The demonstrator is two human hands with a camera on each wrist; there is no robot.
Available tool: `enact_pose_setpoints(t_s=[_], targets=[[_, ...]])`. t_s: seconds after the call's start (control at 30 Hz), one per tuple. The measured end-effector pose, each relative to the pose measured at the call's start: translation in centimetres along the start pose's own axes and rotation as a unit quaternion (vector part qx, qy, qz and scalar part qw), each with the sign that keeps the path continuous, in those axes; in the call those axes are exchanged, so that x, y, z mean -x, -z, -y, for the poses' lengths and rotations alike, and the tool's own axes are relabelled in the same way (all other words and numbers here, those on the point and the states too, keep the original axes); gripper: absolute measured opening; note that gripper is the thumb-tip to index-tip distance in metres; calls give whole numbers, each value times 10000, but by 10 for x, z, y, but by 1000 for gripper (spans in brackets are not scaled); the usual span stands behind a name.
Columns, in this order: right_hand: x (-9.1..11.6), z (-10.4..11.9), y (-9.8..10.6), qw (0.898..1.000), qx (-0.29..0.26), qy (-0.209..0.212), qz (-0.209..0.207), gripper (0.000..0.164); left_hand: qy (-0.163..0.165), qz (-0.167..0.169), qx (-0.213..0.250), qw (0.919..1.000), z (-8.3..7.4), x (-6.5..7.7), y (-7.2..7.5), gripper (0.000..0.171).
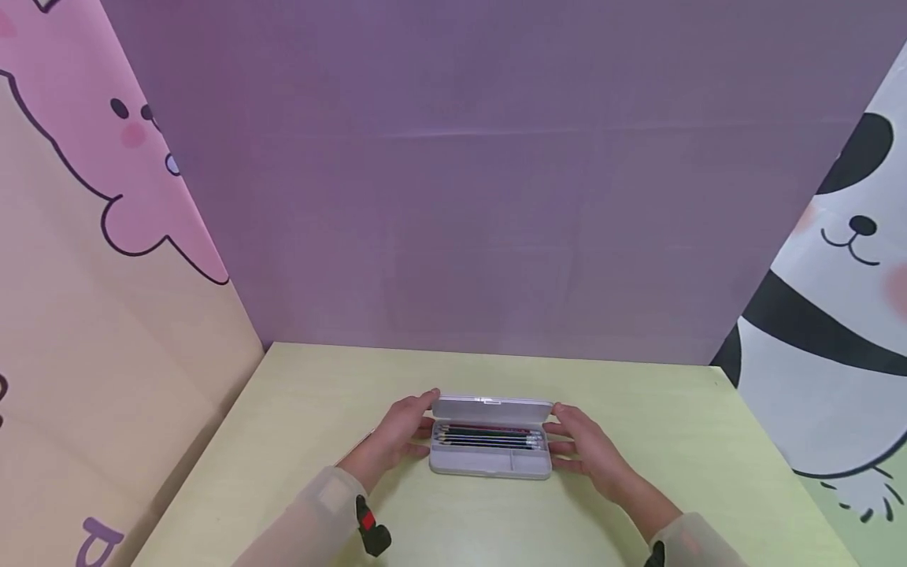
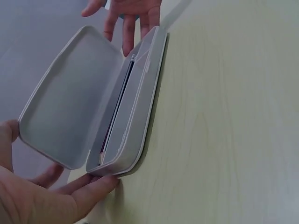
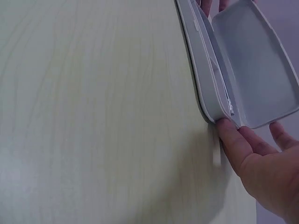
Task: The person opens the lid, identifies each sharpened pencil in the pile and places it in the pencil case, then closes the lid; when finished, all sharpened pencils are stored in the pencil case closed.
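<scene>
A white pencil case (image 1: 490, 463) lies on the table with its lid (image 1: 489, 409) raised at the back. Several dark pencils (image 1: 489, 438) rest side by side in its rear compartment. My left hand (image 1: 398, 438) is at the case's left end; in the left wrist view its thumb meets the lid's corner, and its lower fingers (image 2: 96, 191) touch the end of the base. On the opposite end, my right hand (image 1: 591, 455) has extended, spread fingers against the base. One of its fingers (image 3: 280, 135) is right at the lid's edge.
The pale wooden table (image 1: 340, 378) runs back to a purple wall panel (image 1: 453, 197). Side panels stand left and right, one with a pink cartoon animal (image 1: 106, 150), the other with a panda (image 1: 836, 315). A dark strap (image 1: 370, 526) hangs at the left sleeve.
</scene>
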State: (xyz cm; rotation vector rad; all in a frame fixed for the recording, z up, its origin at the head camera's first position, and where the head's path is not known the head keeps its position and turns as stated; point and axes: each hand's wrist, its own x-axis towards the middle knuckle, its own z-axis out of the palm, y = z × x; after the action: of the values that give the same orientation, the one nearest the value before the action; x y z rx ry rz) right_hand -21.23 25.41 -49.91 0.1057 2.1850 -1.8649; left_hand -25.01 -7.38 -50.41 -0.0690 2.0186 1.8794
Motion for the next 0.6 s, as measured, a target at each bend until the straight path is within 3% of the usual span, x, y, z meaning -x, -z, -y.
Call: enact_pose_setpoints(t_s=[0.27, 0.4, 0.6], targets=[[2, 0, 3, 9998, 122, -115, -58, 63, -334, 580, -60, 9977, 14, 6, 18, 67], [5, 0, 7, 9994, 298, 88, 156, 63, -521, 771, -407, 9948, 16, 10, 23, 67], [5, -6, 15, 9939, 655, 529, 717, 63, -709, 783, -1191, 9872, 15, 14, 27, 70]])
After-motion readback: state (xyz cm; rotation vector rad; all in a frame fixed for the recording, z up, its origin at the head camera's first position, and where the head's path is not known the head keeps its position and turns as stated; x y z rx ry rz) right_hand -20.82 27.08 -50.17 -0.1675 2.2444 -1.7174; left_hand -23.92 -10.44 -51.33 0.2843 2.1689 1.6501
